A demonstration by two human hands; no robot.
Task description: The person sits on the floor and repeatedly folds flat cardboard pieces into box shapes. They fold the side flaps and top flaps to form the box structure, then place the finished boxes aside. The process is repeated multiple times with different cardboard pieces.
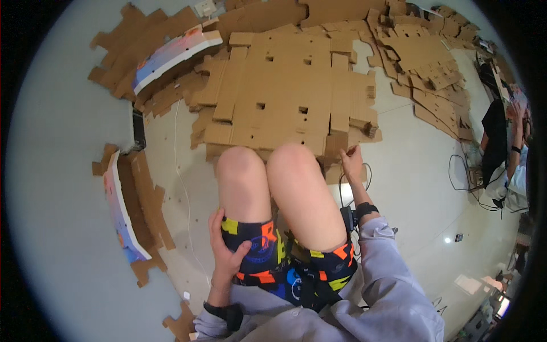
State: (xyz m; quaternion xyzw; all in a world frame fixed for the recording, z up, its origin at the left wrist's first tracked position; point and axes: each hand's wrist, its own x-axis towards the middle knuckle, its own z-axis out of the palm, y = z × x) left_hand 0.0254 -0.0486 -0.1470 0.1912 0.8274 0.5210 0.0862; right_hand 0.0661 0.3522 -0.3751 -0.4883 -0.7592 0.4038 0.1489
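Note:
My left hand (pixel 228 253) rests on my left thigh over the patterned shorts (pixel 262 251), its thumb apart from the fingers. Beside my right knee, my right hand (pixel 352 162) is at the near right corner of a big flattened cardboard sheet (pixel 279 88). Its thumb and forefinger are pressed together; whether anything is between them is too small to tell. The brown sheet has several square cut-outs and folded flaps, and lies on further cardboard in front of my knees. A small cardboard flap (pixel 336 145) sits just left of my right fingertips.
More cut cardboard (pixel 424 62) is piled at the far right. Two printed, white-edged cardboard pieces (pixel 176 57) (pixel 122 211) stand at the left. A thin white cable (pixel 178 154) crosses the floor. At the right edge another person's arm (pixel 515 137) shows near black cables (pixel 456 174).

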